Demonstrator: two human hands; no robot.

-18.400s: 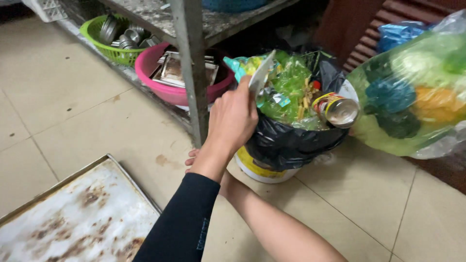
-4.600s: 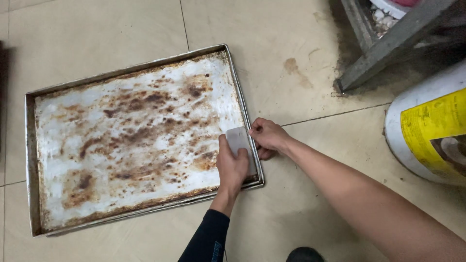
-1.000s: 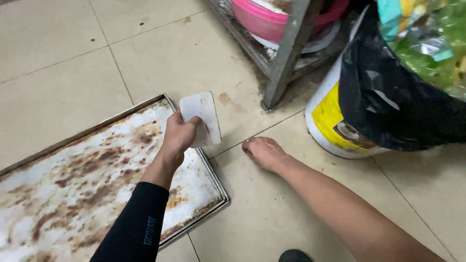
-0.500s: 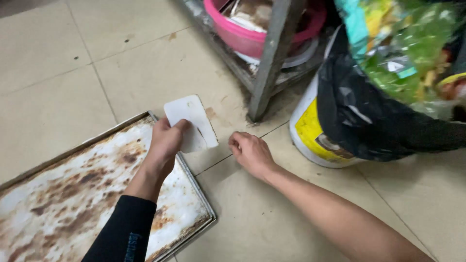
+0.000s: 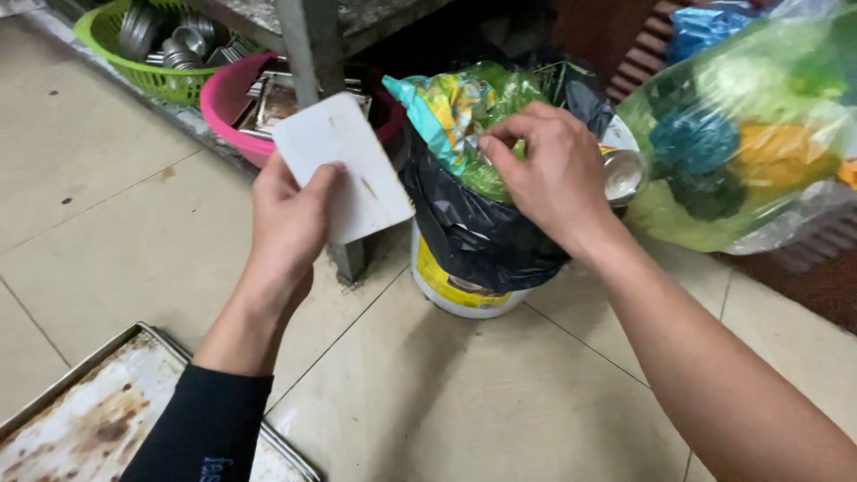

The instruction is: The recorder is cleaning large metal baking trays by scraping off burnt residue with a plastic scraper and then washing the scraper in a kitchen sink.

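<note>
Rusty baking tray (image 5: 98, 419) at bottom left on tiled floor; green basket (image 5: 143, 49) w/ metal tins top left, pink basin (image 5: 234, 107) beside it under shelf leg; left hand (image 5: 290, 223) closed round lower edge of white scraper (image 5: 344, 165), held up in front of basin; right hand (image 5: 544, 174) over bin (image 5: 464, 259) w/ black liner, fingertips pinched at the green wrappers; can't tell if it holds anything; clear bag (image 5: 741, 134) of wrappers far right.

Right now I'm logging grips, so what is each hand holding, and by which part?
The left hand holds a white plastic scraper by its lower left edge. The right hand pinches the rubbish in the black-lined bin; what it grips cannot be told.
</note>
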